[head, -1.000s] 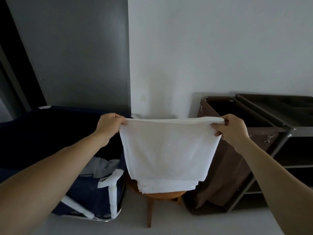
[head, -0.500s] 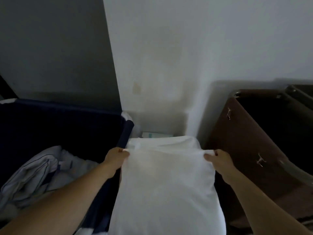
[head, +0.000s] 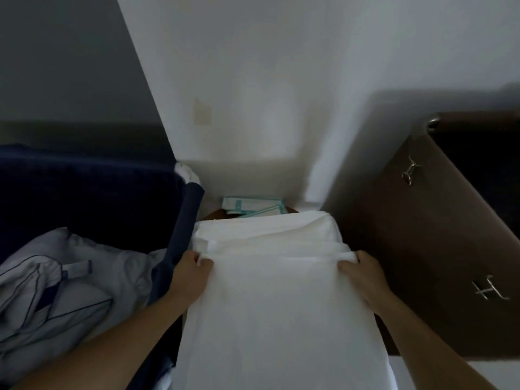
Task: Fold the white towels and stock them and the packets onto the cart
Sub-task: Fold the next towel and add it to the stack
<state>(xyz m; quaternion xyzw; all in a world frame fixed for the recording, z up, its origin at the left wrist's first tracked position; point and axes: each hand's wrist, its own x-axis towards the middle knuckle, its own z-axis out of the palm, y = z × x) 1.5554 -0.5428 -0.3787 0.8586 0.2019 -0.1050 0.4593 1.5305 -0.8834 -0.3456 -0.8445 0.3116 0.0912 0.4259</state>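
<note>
Far left: navy fabric hamper, white-capped corner post at its right rim. Inside it lies crumpled pale bedding with dark piping, heaped against the near side.

Left of centre: left hand just beside the hamper's right wall, forearm running in from the lower left. Its fingers are curled and pinch the far left corner of the white towel, thumb side under the cloth edge.

Centre: the towel is spread flat and taut between the two hands, its far edge level with the knuckles, its near part running down out of view at the bottom. It lies on a stack of folded white towels, whose layered edges show just beyond the held edge. Behind the stack, against the foot of the white wall, lie flat packets, white with teal print, overlapping one another. A sliver of brown surface shows between packets and stack; what it belongs to cannot be told.

Right of centre: right hand, fingers curled round the towel's far right corner, gripping a bunched fold.

Far right: brown cart bag, close beside the stack, with two metal clips on its side panel. Light is dim; fine texture is unreadable.
</note>
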